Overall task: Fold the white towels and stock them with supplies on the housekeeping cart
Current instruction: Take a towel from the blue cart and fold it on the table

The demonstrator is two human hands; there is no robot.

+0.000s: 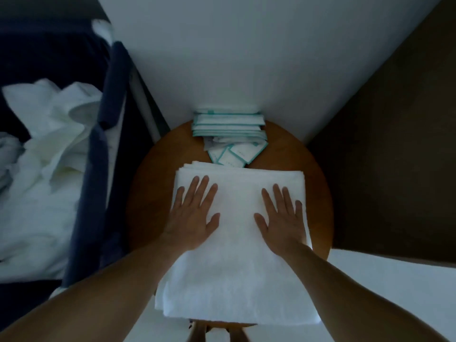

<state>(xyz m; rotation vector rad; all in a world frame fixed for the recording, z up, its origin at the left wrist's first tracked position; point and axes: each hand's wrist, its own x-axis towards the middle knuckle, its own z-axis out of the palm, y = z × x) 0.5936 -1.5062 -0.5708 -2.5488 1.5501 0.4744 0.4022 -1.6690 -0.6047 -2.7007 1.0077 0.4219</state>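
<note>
Item one: a folded white towel (237, 267), several layers thick, lying flat on the round wooden desk (153, 193) and covering most of it from the middle to the near edge. Item two: your left hand (192, 218), palm down on the towel's left half, grip wide, fingers straight and slightly spread, holding nothing. Item three: your right hand (281, 218), palm down on the towel's right half, grip likewise wide, fingers straight, pressing the cloth. The two hands lie side by side, apart from each other. Item four: a stack of white packets with teal borders (229, 134) at the far side of the desk, against the pale wall (246, 58), the nearest ones loose and touching the towel's far edge. Item five: a dark blue cloth bin (98, 169) to your left, just beside the desk, holding crumpled white linen (49, 144). Item six: a brown panel (394, 156) to your right.
</note>
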